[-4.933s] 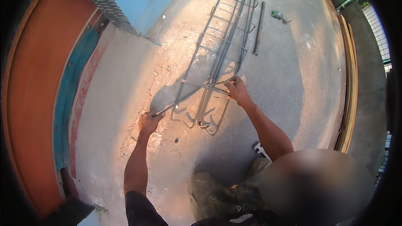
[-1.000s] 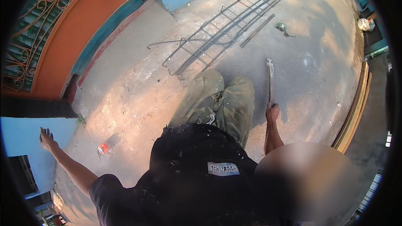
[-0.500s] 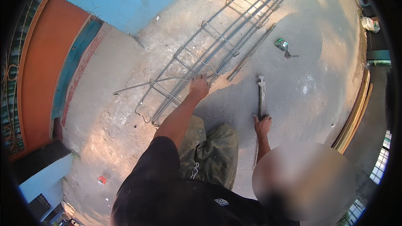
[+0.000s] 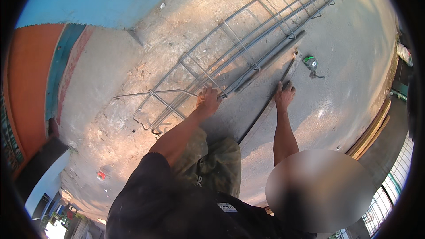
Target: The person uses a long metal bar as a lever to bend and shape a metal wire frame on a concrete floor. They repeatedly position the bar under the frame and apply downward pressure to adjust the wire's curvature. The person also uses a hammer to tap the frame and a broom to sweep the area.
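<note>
A long cage of steel rebar with square stirrups runs from near my knees to the far right. My left hand is closed around the bars at its near end, where one rod sticks out to the left. My right hand grips a rebar bending bar, a long flat steel bar with a notched head at its far end. That bar slants over the ground to the right of the cage, its near end hidden by my knee. Between cage and bending bar lies a straight metal pipe, close along the cage.
A small grey and green object with a dark strap lies beyond my right hand. Long wooden boards line the right edge. At far left are a blue wall and an orange panel. A red item sits lower left.
My right hand has moved forward with the bending bar, which now slants and is turned more edge-on. My left hand stays on the cage. The whole view has shifted.
</note>
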### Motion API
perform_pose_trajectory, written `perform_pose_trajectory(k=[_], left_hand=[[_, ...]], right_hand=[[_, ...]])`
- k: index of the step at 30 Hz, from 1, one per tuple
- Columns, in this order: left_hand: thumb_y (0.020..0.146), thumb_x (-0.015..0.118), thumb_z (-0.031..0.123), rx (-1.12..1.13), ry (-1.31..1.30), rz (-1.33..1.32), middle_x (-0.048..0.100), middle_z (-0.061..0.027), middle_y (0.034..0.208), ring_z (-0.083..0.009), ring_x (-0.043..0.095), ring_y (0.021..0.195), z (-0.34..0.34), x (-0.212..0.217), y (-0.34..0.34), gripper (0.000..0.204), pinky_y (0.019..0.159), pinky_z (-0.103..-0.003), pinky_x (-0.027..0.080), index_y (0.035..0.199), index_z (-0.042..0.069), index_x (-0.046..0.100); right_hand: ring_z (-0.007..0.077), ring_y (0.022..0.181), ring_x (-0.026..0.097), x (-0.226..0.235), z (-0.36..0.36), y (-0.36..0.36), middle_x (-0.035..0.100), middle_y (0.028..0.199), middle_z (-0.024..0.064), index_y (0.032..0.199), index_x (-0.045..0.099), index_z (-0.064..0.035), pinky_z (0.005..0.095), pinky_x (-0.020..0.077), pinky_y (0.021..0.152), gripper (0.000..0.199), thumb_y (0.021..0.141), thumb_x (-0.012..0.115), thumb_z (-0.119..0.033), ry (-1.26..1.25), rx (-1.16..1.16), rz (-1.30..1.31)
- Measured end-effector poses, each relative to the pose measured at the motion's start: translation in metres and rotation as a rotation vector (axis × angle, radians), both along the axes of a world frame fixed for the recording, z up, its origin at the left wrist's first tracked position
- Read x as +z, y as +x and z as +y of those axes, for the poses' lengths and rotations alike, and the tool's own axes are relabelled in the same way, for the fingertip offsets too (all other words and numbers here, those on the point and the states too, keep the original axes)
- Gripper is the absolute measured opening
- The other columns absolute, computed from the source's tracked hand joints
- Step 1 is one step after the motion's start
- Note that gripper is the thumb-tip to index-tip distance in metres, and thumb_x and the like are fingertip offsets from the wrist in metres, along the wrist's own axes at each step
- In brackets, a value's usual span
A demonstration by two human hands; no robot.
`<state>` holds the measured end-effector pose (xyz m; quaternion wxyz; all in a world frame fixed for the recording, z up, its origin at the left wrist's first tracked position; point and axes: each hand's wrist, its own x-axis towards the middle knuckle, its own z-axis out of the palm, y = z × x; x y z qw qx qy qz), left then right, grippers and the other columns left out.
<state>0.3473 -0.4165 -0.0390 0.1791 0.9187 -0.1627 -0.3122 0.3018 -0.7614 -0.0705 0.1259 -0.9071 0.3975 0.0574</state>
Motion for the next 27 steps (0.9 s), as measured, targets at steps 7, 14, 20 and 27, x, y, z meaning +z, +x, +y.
perform_pose_trajectory(k=[7, 14, 20, 27], left_hand=[[0.081, 0.068, 0.049, 0.070, -0.069, 0.413, 0.060, -0.0173, 0.113, -0.0331, 0.058, 0.111, 0.023, 0.033, 0.023, 0.055, 0.093, -0.044, 0.048, 0.107, 0.001, 0.065], [0.076, 0.072, 0.055, 0.282, 0.125, 0.414, 0.065, -0.0161, 0.106, -0.0300, 0.062, 0.106, 0.009, 0.044, 0.022, 0.057, 0.090, -0.041, 0.049, 0.101, 0.003, 0.071], [0.071, 0.074, 0.052, 0.375, 0.057, 0.532, 0.064, -0.0187, 0.106, -0.0332, 0.063, 0.102, 0.015, 0.037, 0.017, 0.056, 0.089, -0.042, 0.051, 0.096, 0.002, 0.071], [0.067, 0.074, 0.046, 0.486, 0.006, 0.345, 0.065, -0.0168, 0.099, -0.0309, 0.062, 0.100, 0.017, 0.041, 0.008, 0.049, 0.094, -0.040, 0.046, 0.088, 0.003, 0.071]], right_hand=[[0.0401, 0.140, 0.024, -0.041, 0.012, 0.013, 0.024, 0.152, 0.0244, 0.155, 0.017, -0.0138, 0.0568, 0.0211, 0.110, 0.078, 0.096, 0.044, -0.057, -0.172, -0.043, -0.003], [0.0401, 0.142, 0.017, -0.036, 0.010, 0.016, 0.019, 0.153, 0.0262, 0.154, 0.015, -0.0057, 0.0566, 0.0183, 0.110, 0.085, 0.096, 0.033, -0.064, -0.122, -0.014, 0.026], [0.0399, 0.142, 0.019, -0.042, 0.006, 0.014, 0.019, 0.153, 0.0260, 0.154, 0.014, -0.0050, 0.0577, 0.0183, 0.109, 0.085, 0.096, 0.036, -0.062, -0.159, 0.002, 0.045], [0.0399, 0.140, 0.022, -0.038, 0.013, 0.017, 0.022, 0.152, 0.0261, 0.154, 0.014, -0.0046, 0.0573, 0.0217, 0.106, 0.082, 0.096, 0.038, -0.058, -0.160, -0.004, 0.062]])
